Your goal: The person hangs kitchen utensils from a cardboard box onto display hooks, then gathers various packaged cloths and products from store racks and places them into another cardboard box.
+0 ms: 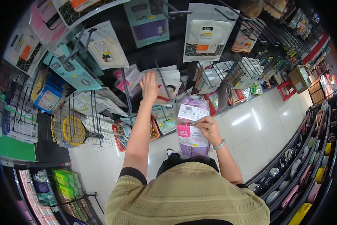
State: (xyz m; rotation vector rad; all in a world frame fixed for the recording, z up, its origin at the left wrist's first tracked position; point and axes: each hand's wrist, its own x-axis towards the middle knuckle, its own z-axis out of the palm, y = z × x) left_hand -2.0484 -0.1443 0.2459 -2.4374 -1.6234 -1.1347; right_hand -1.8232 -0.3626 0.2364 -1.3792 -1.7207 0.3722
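Observation:
My left hand (149, 89) reaches up to the rack with its fingers stretched out against a white hanging packet (169, 80); it does not visibly grip anything. Beside it hangs a pink-and-white packet (130, 81). In front of my body, my right hand (209, 130) pinches the edge of clear plastic packs with purple contents. The upper pack (193, 111) shows a white label with a barcode. Below it, the other pack (192, 139) has a pink-and-white label. My right fingertips partly cover where the two packs meet.
Metal display hooks (127, 93) jut toward me around my left arm. A wire basket (82, 129) holds a yellow round item at left. Below the hooks sits an orange-rimmed tray (154, 128). A pan shelf (300, 165) runs along the right; a red stool (286, 90) stands farther off.

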